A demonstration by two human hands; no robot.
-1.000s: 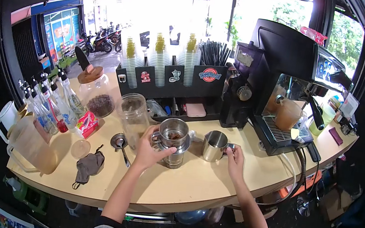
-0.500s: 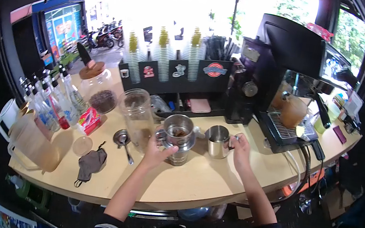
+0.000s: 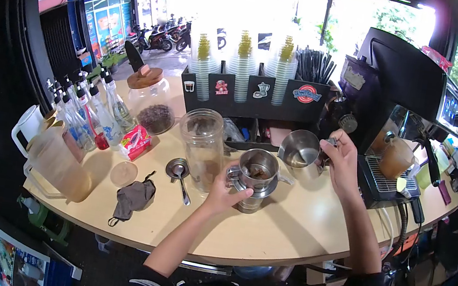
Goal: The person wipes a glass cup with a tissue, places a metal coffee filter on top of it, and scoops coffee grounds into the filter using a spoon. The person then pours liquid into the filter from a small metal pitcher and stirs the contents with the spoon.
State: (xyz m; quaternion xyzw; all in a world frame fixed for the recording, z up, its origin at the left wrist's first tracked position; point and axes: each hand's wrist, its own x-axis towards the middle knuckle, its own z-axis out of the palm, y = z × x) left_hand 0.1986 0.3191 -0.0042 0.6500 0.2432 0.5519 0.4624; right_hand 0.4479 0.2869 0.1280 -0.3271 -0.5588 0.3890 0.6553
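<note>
1. Your left hand (image 3: 225, 193) has its grip closed round the side of the metal filter cup (image 3: 254, 177); the cup stands on the table (image 3: 263, 231), dark grounds inside.
2. Your right hand (image 3: 340, 159) grips the handle of the steel pitcher (image 3: 299, 149); pitcher off the table, tilted, mouth facing you, just beside the cup.
3. Glass jar (image 3: 203, 146) just left of the cup; spoon (image 3: 179, 171) near it.

Beside the shiny silver steel drip filter (image 3: 256, 178) stand a silver steel pitcher (image 3: 299, 150), a clear glass jar (image 3: 202, 146) and a crumpled grey cloth mask (image 3: 133, 200); beneath, a pale beige counter (image 3: 263, 231).
</note>
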